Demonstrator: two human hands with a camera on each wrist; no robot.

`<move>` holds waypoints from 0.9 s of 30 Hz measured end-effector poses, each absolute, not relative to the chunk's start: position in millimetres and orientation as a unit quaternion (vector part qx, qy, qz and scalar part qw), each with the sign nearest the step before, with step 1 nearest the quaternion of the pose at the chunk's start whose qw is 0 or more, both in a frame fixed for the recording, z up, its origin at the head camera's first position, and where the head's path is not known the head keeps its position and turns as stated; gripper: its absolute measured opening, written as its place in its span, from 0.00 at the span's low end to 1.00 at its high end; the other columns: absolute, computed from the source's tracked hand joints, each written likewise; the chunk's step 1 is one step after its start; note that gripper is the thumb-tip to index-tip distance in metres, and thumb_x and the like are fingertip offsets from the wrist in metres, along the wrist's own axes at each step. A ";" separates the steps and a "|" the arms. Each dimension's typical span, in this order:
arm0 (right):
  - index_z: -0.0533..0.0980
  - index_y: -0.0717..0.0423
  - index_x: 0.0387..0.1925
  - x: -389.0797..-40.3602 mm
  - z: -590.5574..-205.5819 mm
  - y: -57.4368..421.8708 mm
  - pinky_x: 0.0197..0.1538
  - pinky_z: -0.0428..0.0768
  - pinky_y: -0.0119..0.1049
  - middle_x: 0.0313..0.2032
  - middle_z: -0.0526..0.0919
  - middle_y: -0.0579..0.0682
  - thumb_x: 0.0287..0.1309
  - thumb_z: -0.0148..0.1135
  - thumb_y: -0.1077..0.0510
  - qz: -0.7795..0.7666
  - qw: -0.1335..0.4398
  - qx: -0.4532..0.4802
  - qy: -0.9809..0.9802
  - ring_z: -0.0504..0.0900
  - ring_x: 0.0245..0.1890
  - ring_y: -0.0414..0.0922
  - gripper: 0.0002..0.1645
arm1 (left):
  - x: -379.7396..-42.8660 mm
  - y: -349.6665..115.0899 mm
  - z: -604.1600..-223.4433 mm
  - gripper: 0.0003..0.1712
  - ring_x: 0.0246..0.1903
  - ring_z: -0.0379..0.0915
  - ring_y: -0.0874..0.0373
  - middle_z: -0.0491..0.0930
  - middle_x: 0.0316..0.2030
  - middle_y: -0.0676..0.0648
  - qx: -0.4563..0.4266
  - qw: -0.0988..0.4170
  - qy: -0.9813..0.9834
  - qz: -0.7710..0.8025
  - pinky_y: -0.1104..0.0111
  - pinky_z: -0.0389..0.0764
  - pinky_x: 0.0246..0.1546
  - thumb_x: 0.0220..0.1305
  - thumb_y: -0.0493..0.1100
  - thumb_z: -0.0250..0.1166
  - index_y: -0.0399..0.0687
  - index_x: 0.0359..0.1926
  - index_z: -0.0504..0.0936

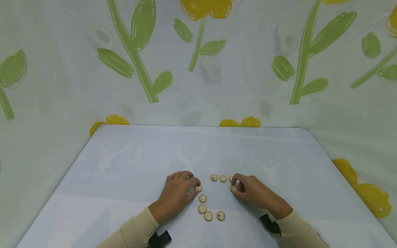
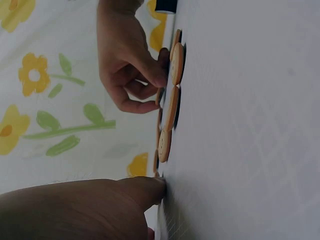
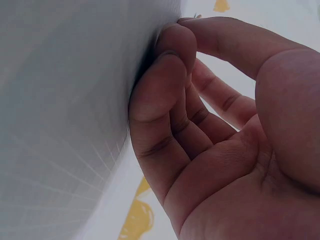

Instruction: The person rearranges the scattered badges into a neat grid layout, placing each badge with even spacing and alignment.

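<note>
Small round wooden discs with dark marks lie on the table in a loose, partly open ring in the head view. My left hand (image 1: 176, 191) is at the ring's left side, its forefinger and thumb about one wooden disc (image 1: 198, 188). Across from it, my right hand (image 1: 252, 189) pinches another disc (image 1: 233, 188) between thumb and fingers. Just behind that, a disc (image 1: 231, 178) is partly covered by the right fingers. In the right wrist view, the curled fingers (image 3: 157, 95) rest against the tabletop and hide the disc.
Two more discs, one on the left (image 1: 214, 177) and one on the right (image 1: 223, 178), lie at the back. Several others, such as the front one (image 1: 221, 216), curve along the left and front. The white table (image 1: 130, 151) meets a flower-patterned cloth (image 1: 242, 69) behind.
</note>
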State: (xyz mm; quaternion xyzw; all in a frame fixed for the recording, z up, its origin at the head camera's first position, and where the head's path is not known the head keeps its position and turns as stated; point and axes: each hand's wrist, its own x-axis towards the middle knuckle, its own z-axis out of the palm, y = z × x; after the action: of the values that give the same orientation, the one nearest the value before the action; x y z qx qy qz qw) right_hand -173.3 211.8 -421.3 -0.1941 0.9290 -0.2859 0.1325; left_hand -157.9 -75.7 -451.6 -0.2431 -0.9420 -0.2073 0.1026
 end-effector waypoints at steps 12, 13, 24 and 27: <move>0.75 0.52 0.44 -172.0 -424.4 214.5 0.25 0.72 0.29 0.23 0.75 0.42 0.62 0.66 0.61 -0.303 0.128 -0.198 0.923 0.71 0.21 0.35 0.11 | -159.5 -75.0 -449.8 0.09 0.58 0.73 0.49 0.79 0.49 0.52 -0.244 0.104 -0.945 -0.189 0.45 0.71 0.54 0.63 0.52 0.71 0.64 0.43 0.84; 0.75 0.52 0.44 -172.4 -424.8 215.1 0.25 0.72 0.29 0.23 0.75 0.42 0.62 0.66 0.61 -0.303 0.129 -0.199 0.923 0.71 0.21 0.35 0.11 | -159.5 -74.9 -450.3 0.09 0.58 0.73 0.50 0.78 0.50 0.52 -0.244 0.102 -0.946 -0.190 0.45 0.71 0.54 0.63 0.52 0.70 0.65 0.44 0.84; 0.76 0.51 0.44 -178.3 -423.2 218.3 0.25 0.72 0.29 0.23 0.75 0.43 0.60 0.67 0.64 -0.297 0.138 -0.183 0.927 0.72 0.23 0.37 0.12 | -160.2 -71.2 -450.6 0.09 0.59 0.72 0.49 0.78 0.51 0.52 -0.240 0.095 -0.945 -0.202 0.45 0.70 0.56 0.64 0.52 0.70 0.64 0.44 0.83; 0.76 0.51 0.45 -179.0 -424.3 218.2 0.25 0.71 0.28 0.23 0.75 0.43 0.60 0.66 0.65 -0.296 0.138 -0.186 0.927 0.71 0.22 0.37 0.13 | -159.5 -71.1 -452.2 0.08 0.59 0.73 0.48 0.78 0.51 0.52 -0.236 0.091 -0.946 -0.204 0.45 0.70 0.56 0.64 0.51 0.70 0.64 0.44 0.83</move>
State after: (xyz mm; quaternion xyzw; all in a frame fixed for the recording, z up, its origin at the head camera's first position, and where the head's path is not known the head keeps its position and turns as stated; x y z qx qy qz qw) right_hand -179.0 218.2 -424.3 -0.1860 0.9266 -0.2962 0.1382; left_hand -159.5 -71.1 -452.2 -0.2361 -0.9457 -0.2043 0.0907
